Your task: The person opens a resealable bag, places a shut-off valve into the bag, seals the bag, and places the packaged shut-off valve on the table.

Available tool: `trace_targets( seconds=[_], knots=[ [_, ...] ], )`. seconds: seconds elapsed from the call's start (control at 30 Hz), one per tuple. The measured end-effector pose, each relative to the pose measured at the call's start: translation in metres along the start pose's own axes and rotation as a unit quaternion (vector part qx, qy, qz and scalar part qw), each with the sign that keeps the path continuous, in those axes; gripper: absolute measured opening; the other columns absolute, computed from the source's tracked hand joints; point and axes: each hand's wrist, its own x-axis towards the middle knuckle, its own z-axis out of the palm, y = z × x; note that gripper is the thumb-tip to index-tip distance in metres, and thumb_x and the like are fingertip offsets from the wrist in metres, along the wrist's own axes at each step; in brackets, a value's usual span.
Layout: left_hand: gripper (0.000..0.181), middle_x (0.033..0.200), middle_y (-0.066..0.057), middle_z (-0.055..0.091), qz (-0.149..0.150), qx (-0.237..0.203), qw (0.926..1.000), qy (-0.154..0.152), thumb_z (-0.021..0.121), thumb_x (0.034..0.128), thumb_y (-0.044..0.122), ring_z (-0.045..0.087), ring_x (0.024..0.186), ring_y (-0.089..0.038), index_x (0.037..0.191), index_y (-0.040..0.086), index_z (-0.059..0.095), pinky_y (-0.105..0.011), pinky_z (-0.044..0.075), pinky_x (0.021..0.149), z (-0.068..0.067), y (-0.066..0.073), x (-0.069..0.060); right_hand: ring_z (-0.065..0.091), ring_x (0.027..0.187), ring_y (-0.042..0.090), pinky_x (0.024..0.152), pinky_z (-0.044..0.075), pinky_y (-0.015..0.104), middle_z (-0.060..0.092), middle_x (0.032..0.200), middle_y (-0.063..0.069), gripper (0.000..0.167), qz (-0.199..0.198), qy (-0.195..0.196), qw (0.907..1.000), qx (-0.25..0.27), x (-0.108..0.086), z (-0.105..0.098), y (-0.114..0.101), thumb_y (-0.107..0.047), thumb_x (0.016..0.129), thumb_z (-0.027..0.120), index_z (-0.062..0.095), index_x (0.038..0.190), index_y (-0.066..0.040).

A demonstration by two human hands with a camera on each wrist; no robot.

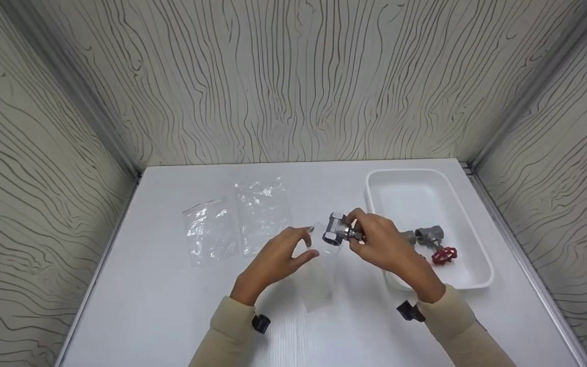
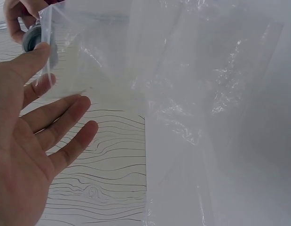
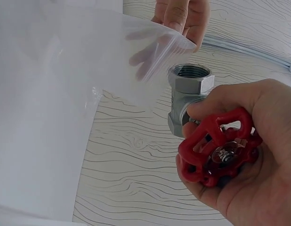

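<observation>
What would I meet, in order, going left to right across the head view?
Leftmost flat clear bag → second flat clear bag → third clear bag → held silver valve → right hand → red handwheel in the white tray.

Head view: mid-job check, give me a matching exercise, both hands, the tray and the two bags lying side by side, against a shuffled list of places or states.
Things
1. Right hand
2. Left hand
3. White tray
4. Two side-by-side bags

Places or states
A. holding a clear bag
B. on the table, left of the tray
C. gripping a valve
D. red handwheel inside

Pairs: 1-C, 2-A, 3-D, 4-B
</observation>
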Motion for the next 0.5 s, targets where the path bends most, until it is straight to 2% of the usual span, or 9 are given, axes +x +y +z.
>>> trace_targets(
  seconds=[0.2,0.5],
  knots=[
    [0.029,0.151,-0.002,0.063,0.005,-0.003,1.0,0.002,0.07,0.1035,0.041,0.061,0.139,-0.02,0.117,0.016,0.065,-0.039,0.056,0.11,0.0,-0.001,-0.001,0.061,0.077,0.01,0.066,0.056,0.029,0.07,0.092,0.004,0.033,-0.012,-0.016,0.9998,-0.004,-0.001,0.007,-0.003,-0.001,0.088,0.077,0.065,0.117,-0.01],
    [0.027,0.147,-0.004,0.066,-0.007,-0.01,0.9999,-0.004,0.071,0.1032,0.04,0.064,0.135,-0.019,0.118,0.018,0.065,-0.039,0.058,0.107,0.0,0.0,-0.002,0.058,0.077,0.009,0.066,0.055,0.026,0.07,0.093,0.003,0.036,-0.028,-0.044,0.9985,-0.015,-0.001,0.014,-0.006,0.001,0.087,0.079,0.065,0.117,-0.011]
  ],
)
